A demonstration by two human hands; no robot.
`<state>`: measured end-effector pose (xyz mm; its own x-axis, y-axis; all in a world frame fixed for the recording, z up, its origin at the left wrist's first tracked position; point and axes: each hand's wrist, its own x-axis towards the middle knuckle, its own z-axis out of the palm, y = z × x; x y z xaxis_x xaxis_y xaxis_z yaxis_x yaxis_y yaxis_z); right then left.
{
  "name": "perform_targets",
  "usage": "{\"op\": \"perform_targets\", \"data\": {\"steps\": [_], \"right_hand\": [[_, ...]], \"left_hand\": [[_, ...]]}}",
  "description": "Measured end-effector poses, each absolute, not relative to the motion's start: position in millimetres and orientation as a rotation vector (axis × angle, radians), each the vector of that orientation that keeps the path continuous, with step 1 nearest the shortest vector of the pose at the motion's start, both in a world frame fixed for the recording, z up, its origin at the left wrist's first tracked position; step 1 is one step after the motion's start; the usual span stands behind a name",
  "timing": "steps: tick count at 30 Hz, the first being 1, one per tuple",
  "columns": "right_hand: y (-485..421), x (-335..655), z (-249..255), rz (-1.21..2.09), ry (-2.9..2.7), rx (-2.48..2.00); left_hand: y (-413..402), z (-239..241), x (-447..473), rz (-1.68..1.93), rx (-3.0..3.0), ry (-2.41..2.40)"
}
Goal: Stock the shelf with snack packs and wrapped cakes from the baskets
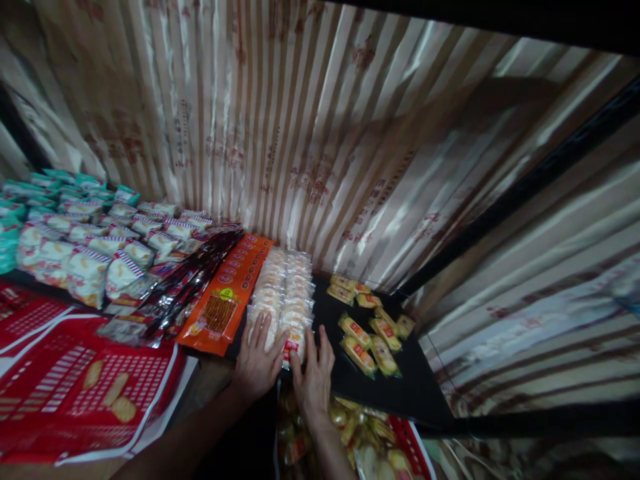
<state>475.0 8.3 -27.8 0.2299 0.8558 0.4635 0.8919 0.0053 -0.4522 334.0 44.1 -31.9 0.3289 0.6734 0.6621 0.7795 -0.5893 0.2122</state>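
Two rows of clear-wrapped round cracker packs (284,293) lie on a black shelf (410,387). My left hand (257,360) rests flat on the near end of the left row, fingers spread. My right hand (314,377) lies against the near end of the right row, fingers stretched out beside a pack with a red label (294,343). Neither hand grips anything. Small yellow snack packs (367,333) lie scattered on the shelf just right of my right hand.
An orange snack bag stack (225,300) and dark packets (185,287) lie left of the crackers, then white and teal packs (85,253). Red boxes (75,380) sit at front left. A red basket of yellow packs (370,447) stands below. Striped paper lines the walls.
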Motion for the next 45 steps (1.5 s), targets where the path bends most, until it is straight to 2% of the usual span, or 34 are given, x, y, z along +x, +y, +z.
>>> {"op": "perform_targets", "data": {"steps": [12,34,45], "right_hand": [[24.9,478.4,-40.5,0.164,-1.689,-1.939],[25.8,470.9,-37.8,0.017,-1.786,-1.965],[26.5,469.1,-38.3,0.025,-1.749,-1.969]], "left_hand": [[49.2,-38.5,333.5,-1.092,-2.488,-1.305],[55.2,-37.7,327.7,-1.061,-2.581,-1.293],[54.3,-43.3,326.3,-1.238,-2.430,-1.191]]}}
